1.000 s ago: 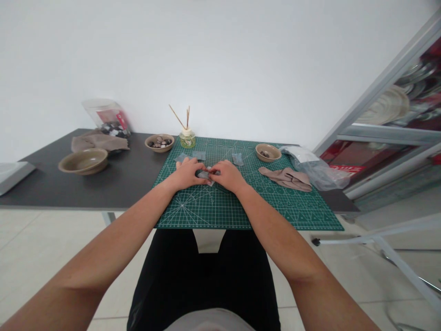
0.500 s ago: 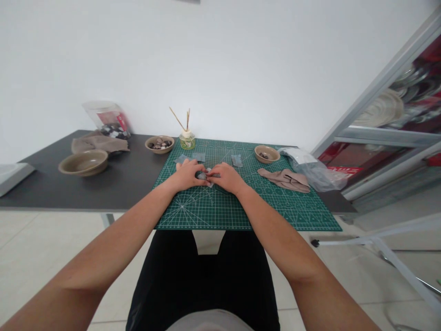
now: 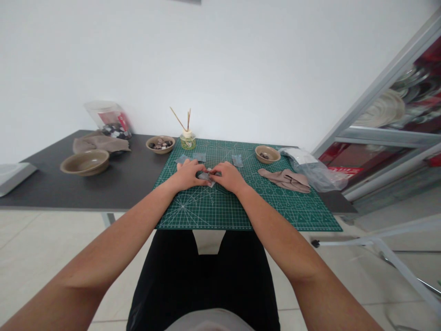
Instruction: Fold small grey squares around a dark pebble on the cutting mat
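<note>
Both hands meet over the green cutting mat (image 3: 220, 211), on a small clear plastic bag (image 3: 206, 176) with something greyish at it. My left hand (image 3: 188, 176) grips the bag's left side, thumb and fingers curved around it. From the right, my right hand (image 3: 229, 177) pinches at the bag's edge with thumb and forefinger; what exactly lies between those fingertips is too small to tell. Behind the hands, flat clear bags (image 3: 200, 157) lie on the mat, and another small bag (image 3: 237, 160) lies to their right.
Bowls of stones stand at back left (image 3: 160, 144) and right (image 3: 268, 154). A brown bowl (image 3: 84, 162), a cloth (image 3: 99, 142) and a jar of stones (image 3: 108, 119) are left. A reed diffuser (image 3: 188, 139) stands behind; another cloth (image 3: 285, 179) and plastic bag (image 3: 315, 170) are right.
My right hand's fingertips have shifted slightly at the bag, and more of the bag shows between the hands. My left hand stays in place.
</note>
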Demonstrator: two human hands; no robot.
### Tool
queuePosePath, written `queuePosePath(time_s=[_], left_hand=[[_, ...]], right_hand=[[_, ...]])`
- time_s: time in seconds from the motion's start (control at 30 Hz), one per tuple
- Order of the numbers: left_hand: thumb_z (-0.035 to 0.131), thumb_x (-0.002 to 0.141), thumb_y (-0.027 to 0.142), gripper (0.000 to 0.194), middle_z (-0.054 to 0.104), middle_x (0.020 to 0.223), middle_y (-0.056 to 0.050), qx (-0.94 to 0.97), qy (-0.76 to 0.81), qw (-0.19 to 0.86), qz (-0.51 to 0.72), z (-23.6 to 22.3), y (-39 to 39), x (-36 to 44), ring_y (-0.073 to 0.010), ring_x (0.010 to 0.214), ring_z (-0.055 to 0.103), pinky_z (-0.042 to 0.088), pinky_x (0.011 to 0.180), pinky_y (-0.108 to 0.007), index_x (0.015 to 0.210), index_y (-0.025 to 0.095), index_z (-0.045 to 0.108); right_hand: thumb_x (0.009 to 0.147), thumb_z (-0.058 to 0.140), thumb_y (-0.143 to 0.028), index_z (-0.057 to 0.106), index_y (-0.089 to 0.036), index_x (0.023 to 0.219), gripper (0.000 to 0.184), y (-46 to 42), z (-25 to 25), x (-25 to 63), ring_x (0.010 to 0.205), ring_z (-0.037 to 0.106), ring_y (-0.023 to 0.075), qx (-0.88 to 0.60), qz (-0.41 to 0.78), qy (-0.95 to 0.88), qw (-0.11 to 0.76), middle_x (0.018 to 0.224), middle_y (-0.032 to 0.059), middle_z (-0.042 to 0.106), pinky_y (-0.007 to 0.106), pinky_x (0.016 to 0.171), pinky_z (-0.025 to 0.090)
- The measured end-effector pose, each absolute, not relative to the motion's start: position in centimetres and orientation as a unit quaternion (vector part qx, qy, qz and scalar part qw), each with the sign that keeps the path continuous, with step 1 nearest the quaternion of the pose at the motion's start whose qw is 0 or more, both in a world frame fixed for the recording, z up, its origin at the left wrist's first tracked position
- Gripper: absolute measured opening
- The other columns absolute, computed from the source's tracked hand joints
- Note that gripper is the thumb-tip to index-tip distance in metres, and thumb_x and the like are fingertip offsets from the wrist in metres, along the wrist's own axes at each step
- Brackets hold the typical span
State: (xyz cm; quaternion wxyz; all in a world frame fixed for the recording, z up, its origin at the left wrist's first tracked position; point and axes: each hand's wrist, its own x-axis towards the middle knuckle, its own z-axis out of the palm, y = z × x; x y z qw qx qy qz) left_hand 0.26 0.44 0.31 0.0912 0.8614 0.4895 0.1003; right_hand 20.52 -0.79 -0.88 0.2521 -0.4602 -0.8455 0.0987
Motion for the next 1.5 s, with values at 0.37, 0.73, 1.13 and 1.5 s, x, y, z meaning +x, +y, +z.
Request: queuePosePath(time_s=[0.37,0.73,1.13,1.5], left_hand=[[0.066,0.071,0.068,0.052,0.059,0.106,-0.008,0.860,0.493,0.088,0.096,0.33,0.38,0.23,-0.0339,0.105,0.046,0.032,0.084,-0.043,0.104,0.028,0.069],[0.061,0.085,0.045,0.033,0.064,0.096,-0.005,0.878,0.421,0.119,0.195,0.35,0.26,-0.11,-0.0260,0.095,0.049,0.032,0.081,-0.037,0.111,0.025,0.065],[0.057,0.084,0.031,0.014,0.066,0.084,-0.003,0.871,0.384,0.132,0.276,0.18,0.66,-0.16,-0.0225,0.090,0.053,0.040,0.083,-0.036,0.089,0.021,0.066],[0.061,0.078,0.024,0.010,0.065,0.081,-0.002,0.843,0.420,0.121,0.314,0.52,0.46,-0.31,-0.0215,0.087,0.053,0.045,0.082,-0.036,0.088,0.021,0.064]], right_hand=[[0.078,0.074,-0.024,0.074,-0.019,0.086,0.009,-0.62,-1.16,20.38,0.086,0.061,0.0184,-0.402,0.124,-0.864,0.278,0.087,0.0026,0.072,0.033,0.087,0.041],[0.080,0.071,-0.026,0.055,-0.019,0.104,0.030,-1.20,-0.81,20.18,0.087,0.067,0.0180,-0.439,0.237,-0.777,0.385,0.092,0.0029,0.073,0.032,0.082,0.047],[0.085,0.067,-0.033,0.056,-0.020,0.105,0.026,-0.80,-1.42,20.38,0.088,0.064,0.0195,-0.474,0.193,-0.766,0.389,0.089,0.0032,0.071,0.035,0.083,0.047],[0.069,0.075,-0.063,0.066,-0.016,0.112,0.064,-0.97,-1.44,20.76,0.107,0.052,0.0281,-0.507,0.083,-0.828,0.223,0.110,0.0112,0.059,0.043,0.098,0.042]])
